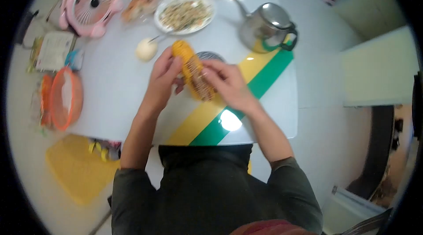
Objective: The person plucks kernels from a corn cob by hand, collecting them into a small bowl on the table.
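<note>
A yellow corn cob (pixel 185 57) is held up over the table, tilted, with part of its kernels stripped on the lower half. My left hand (pixel 164 73) grips its left side near the upper end, fingers wrapped round it. On the right, my right hand (pixel 227 81) holds the cob's lower half, thumb and fingers pressed to the stripped part. Just behind the cob is a dark patterned bowl (pixel 210 55), mostly hidden by the cob and my right hand.
Beyond my hands stand a plate of fried rice (pixel 185 12), a pale round fruit (pixel 146 50) and a steel kettle (pixel 266 28). To the left are a pink fan (pixel 90 3) and an orange basket (pixel 66 98). The white table (pixel 110 85) has yellow and green stripes.
</note>
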`<state>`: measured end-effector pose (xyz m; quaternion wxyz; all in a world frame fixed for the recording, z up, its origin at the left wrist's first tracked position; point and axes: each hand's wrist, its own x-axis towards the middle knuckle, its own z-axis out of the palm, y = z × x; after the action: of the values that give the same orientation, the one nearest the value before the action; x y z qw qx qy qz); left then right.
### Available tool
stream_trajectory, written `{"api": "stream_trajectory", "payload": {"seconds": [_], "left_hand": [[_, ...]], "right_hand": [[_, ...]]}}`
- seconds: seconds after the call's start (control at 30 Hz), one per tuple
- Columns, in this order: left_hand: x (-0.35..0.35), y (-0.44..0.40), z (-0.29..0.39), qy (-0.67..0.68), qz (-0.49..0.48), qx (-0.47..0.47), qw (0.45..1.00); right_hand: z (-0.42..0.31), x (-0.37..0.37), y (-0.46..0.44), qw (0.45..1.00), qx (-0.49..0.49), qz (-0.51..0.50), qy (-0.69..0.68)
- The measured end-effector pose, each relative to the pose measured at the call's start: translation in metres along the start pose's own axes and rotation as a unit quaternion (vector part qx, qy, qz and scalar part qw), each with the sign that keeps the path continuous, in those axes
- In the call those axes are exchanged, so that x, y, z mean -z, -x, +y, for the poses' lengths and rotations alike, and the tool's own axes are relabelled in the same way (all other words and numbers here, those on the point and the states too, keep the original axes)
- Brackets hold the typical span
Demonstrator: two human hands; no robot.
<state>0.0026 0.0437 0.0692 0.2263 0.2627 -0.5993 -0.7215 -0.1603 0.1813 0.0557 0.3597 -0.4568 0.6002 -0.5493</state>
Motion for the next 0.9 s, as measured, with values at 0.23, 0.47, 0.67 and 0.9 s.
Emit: {"api": "stream_trajectory", "payload": {"seconds": [0.23,0.47,0.67,0.9], "left_hand": [[-0.001,-0.009,-0.005,0.041,-0.038,-0.029,0.998],[-0.004,-0.013,-0.009,0.046,-0.054,-0.049,0.996],[-0.006,-0.015,-0.011,0.051,-0.086,-0.064,0.993],[-0.003,-0.017,-0.012,0.047,-0.072,-0.046,0.995]], "right_hand": [[0.012,-0.003,-0.004,0.996,0.033,0.034,-0.077],[0.012,-0.004,-0.006,0.993,0.062,0.068,-0.071],[0.012,-0.004,-0.006,0.992,0.049,0.076,-0.09],[0.001,0.005,-0.002,0.998,-0.003,0.051,-0.037]]}}
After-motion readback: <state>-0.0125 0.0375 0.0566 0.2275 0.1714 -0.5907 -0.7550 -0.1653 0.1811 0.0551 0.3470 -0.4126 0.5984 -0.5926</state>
